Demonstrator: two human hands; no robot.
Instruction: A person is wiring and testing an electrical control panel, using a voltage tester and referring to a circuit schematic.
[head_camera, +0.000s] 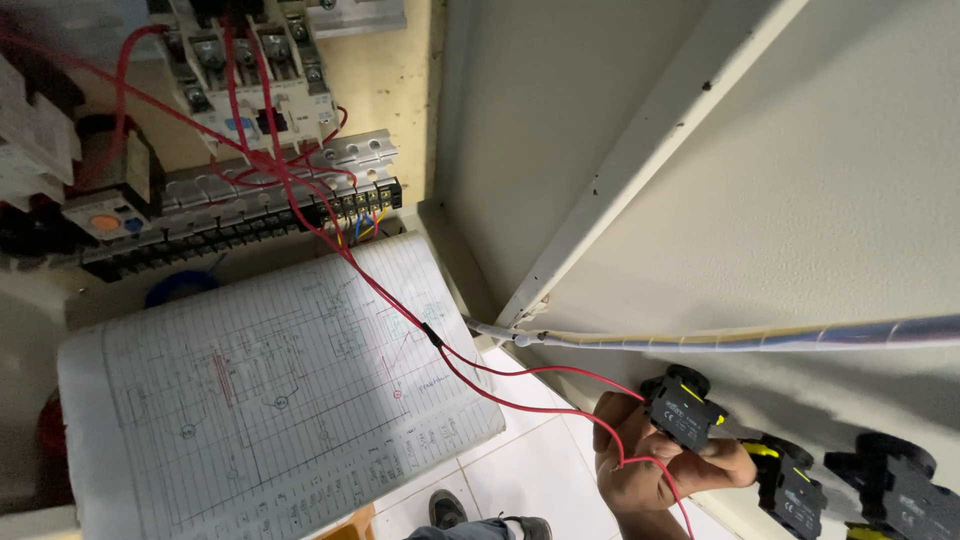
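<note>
One hand (650, 465) is in view at the bottom, and the picture does not show clearly if it is the left or the right one. Its fingers are curled around a small black plastic contact block (685, 410) with yellow marks, mounted on the inner face of the open cabinet door (800, 180). The block is boxy, with a rounded top. A thin red wire (520, 375) with smooth insulation runs from up-left of the hand, over the knuckles, and hangs down past the wrist.

Just to the right of the hand, two more black blocks (795, 485) of the same shape sit on the door. Above the hand, a bundle of wires in a pale spiral wrap (740, 338) goes along the matte grey painted metal.

Far to the left of the hand, a lined notebook (270, 390) lies open, its paper covered with a hand-drawn circuit diagram. It leans at the mouth of the metal cabinet (410, 90). Inside the cabinet there are white plastic contactors (250, 60), a black terminal strip (230, 225) with metal screws, and many red wires crossing.
</note>
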